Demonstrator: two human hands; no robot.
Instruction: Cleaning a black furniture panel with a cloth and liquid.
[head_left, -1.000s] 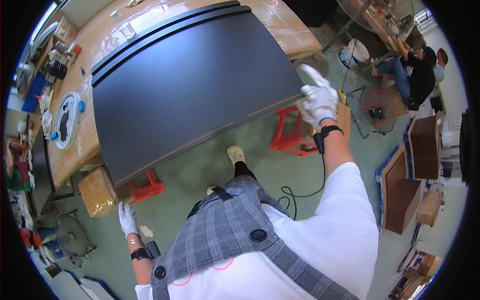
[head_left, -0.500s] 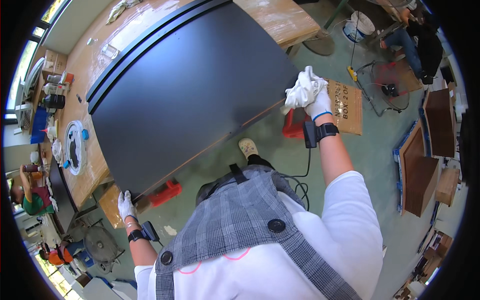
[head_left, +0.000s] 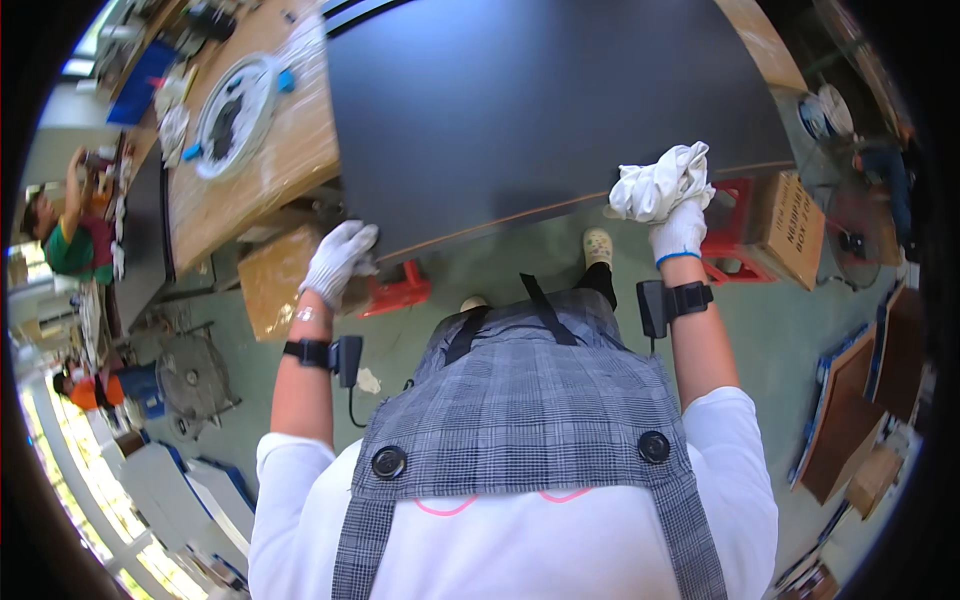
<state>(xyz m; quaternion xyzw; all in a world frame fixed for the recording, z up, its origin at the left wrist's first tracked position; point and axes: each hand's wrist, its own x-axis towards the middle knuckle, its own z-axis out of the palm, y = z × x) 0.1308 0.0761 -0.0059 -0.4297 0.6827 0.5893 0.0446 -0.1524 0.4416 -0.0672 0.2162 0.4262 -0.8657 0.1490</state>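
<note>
A large dark panel lies before me, with a thin orange-brown line along its near edge. My left hand, in a white glove, is at the panel's near left corner, its fingers curled over the edge. In my gloved right hand is a crumpled white cloth, pressed against the near edge right of the middle. The cloth hides most of the right fingers.
A wrapped wooden table stands at the left, bearing a round white lid with dark residue. Red stools and a cardboard box are below the panel. A floor fan and a co-worker are farther left.
The view has turned, so the panel now sits higher. My right hand with the cloth has moved left along the near edge, away from the right corner. My left hand stays at the left corner.
</note>
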